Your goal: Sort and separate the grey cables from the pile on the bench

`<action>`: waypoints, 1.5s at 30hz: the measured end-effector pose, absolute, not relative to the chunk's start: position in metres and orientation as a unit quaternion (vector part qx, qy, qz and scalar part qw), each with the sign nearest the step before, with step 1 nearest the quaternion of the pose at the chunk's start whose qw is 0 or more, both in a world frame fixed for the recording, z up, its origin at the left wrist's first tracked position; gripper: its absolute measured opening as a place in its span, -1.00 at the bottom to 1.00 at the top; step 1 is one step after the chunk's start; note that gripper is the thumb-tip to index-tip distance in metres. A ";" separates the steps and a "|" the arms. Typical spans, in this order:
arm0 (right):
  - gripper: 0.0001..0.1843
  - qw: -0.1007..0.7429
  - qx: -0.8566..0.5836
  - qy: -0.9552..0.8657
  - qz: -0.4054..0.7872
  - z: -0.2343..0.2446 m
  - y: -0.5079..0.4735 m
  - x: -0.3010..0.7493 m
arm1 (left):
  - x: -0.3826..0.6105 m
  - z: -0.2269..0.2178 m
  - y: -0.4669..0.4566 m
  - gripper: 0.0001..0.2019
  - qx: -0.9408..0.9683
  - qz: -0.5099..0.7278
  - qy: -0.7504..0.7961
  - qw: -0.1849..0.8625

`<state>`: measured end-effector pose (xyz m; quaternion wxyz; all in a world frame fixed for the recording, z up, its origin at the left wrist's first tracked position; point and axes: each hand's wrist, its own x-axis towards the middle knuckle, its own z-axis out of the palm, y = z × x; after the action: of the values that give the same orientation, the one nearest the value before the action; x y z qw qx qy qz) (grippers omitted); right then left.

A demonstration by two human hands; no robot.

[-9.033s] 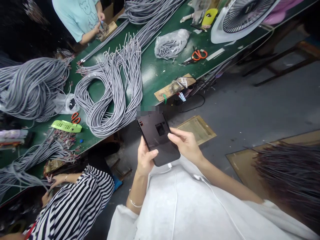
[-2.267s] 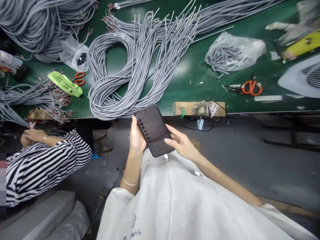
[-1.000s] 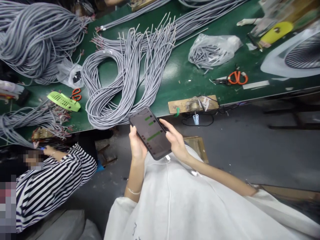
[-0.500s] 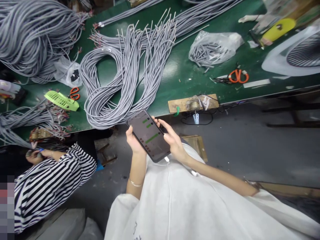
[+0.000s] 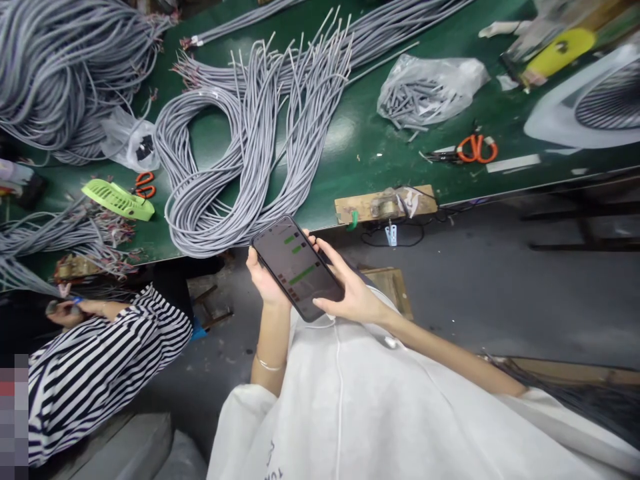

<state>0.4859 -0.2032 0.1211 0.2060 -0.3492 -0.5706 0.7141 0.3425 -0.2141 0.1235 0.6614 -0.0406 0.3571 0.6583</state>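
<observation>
A: Item one, the phone (image 5: 297, 267). Location?
B: Held in the air over the lap, just short of the counter (image 5: 350, 143) edge. It is a flat dark slab of glossy glass with rounded corners, and green bars show on the screen. It tilts face-up toward the wearer, likely so it can be read.
A: Left hand (image 5: 264, 277)?
B: Closed round the phone's left edge from behind, palm under it. It seems to carry the weight. There is a thin metal bangle (image 5: 267, 365) on the wrist.
A: Right hand (image 5: 353, 297)?
B: Also gripping the phone. The fingers sit behind its right edge and the thumb lies along the lower end, probably to steady it for tapping.
A: Attachments?
B: One white cable (image 5: 339, 380), thin and smooth. It leaves the phone's bottom end and trails down the soft-looking white garment.
A: Counter stock?
B: Green matt top.
- Grey cables (image 5: 235, 160): round rubbery sheath, coiled in a big loop with the cut ends fanned out, presumably for easy picking.
- Clear crinkled bag (image 5: 430, 90): holds short grey offcuts.
- Orange-handled scissors (image 5: 474, 148): lying flat near the bag.
- Worn wooden block (image 5: 383, 203): at the near edge, perhaps fixed there as a work rest.

A: Others present?
B: One co-worker in a striped sleeve (image 5: 105, 373). The co-worker's hand (image 5: 70, 309) is at stripped wire ends on the left, well apart from the phone.
</observation>
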 end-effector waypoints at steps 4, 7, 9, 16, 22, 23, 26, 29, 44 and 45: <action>0.08 0.204 -0.344 -0.596 0.696 0.123 -0.202 0.486 | 0.342 0.123 -0.214 -0.31 -0.031 0.662 0.357 0.658; 0.09 0.205 -0.348 -0.616 0.676 0.121 -0.202 0.487 | 0.343 0.124 -0.214 -0.31 -0.033 0.665 0.353 0.658; 0.08 0.206 -0.351 -0.626 0.665 0.120 -0.203 0.488 | 0.343 0.125 -0.214 -0.31 -0.039 0.662 0.363 0.654; 0.02 0.217 -0.340 -0.595 0.694 0.120 -0.203 0.491 | 0.346 0.124 -0.213 -0.28 -0.036 0.645 0.375 0.665; 0.04 0.223 -0.332 -0.534 0.745 0.117 -0.205 0.494 | 0.348 0.123 -0.212 -0.29 -0.041 0.643 0.399 0.652; 0.07 0.219 -0.329 -0.524 0.754 0.116 -0.205 0.495 | 0.347 0.123 -0.212 -0.29 -0.040 0.644 0.400 0.651; 0.10 0.202 -0.330 -0.502 0.773 0.115 -0.205 0.498 | 0.346 0.123 -0.211 -0.30 -0.035 0.649 0.394 0.650; 0.08 0.201 -0.336 -0.502 0.771 0.116 -0.205 0.499 | 0.345 0.122 -0.211 -0.32 -0.029 0.657 0.383 0.649; -0.06 0.196 -0.333 -0.593 0.706 0.108 -0.181 0.517 | 0.370 0.119 -0.196 -0.34 -0.037 0.678 0.403 0.613; -0.05 0.189 -0.338 -0.599 0.701 0.108 -0.176 0.520 | 0.373 0.120 -0.193 -0.34 -0.038 0.681 0.409 0.606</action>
<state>0.5199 -0.1761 0.1077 0.1890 -0.3376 -0.5989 0.7012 0.3728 -0.1928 0.1203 0.6058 -0.0382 0.4094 0.6812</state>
